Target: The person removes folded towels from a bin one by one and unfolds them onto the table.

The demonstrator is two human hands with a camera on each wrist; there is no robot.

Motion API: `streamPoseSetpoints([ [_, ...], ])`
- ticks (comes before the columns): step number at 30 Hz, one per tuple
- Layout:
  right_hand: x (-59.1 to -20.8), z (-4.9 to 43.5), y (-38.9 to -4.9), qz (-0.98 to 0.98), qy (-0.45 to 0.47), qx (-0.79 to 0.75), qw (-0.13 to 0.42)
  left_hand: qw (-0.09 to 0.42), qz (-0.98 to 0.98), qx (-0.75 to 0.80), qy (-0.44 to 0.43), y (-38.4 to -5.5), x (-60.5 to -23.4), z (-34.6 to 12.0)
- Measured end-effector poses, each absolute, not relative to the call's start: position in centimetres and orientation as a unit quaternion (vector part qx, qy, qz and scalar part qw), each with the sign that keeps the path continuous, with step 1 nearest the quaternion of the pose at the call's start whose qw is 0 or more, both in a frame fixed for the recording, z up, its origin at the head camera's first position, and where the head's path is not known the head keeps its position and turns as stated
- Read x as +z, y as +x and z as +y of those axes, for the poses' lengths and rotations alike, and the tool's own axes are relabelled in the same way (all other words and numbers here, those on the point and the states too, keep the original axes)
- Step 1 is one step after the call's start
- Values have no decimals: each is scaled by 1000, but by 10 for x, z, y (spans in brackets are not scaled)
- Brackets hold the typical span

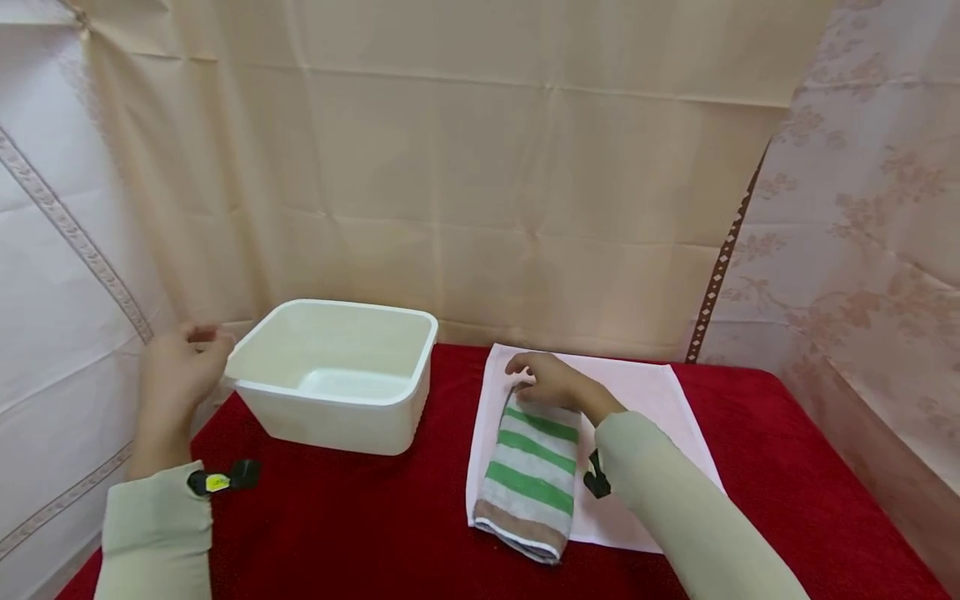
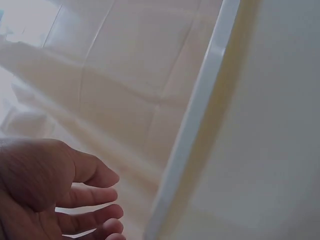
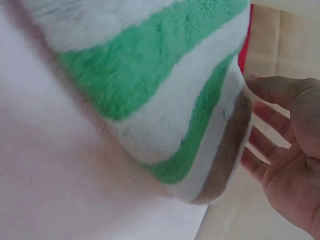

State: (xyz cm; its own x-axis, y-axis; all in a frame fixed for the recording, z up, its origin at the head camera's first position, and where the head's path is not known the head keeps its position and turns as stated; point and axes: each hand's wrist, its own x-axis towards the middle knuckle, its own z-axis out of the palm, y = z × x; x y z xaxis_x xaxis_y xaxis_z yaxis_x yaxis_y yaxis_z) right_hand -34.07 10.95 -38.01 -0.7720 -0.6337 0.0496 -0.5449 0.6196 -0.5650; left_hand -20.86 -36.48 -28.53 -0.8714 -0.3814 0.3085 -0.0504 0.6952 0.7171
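Observation:
A striped towel in green, white and brown lies folded into a long strip on a pale pink cloth. My right hand is at the towel's far end. In the right wrist view, the thumb and loosely bent fingers of the right hand are at the brown-striped edge of the towel, not closed round it. My left hand is raised beside the left rim of a white plastic basin. The left hand holds nothing, its fingers loosely bent and apart from the basin rim.
A red cloth covers the table under the basin and the pink cloth. Beige curtain hangs close behind the table. Patterned drapes stand at the right, and pale drapes at the left.

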Motion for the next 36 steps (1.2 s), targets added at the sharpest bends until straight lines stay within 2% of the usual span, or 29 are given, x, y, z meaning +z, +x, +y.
streamPoseSetpoints([
  [8,-372,128,-322,893,-336,-298,18,232,-930,-286,-17,-212,-267,-309],
  [20,-360,141,-288,904,-276,-327,17,205,-950,-191,-140,-216,-277,-188],
  [26,-361,149,-276,912,-233,-336,28,214,-940,-131,-232,-209,-291,-136],
  [28,-362,153,-274,915,-216,-338,29,194,-940,-113,-258,-207,-296,-121],
  [31,-364,158,-271,918,-181,-351,35,129,-948,-111,-270,-208,-306,-102],
  [36,-371,164,-263,895,-75,-430,89,28,-956,-173,-234,-216,-331,-88],
])
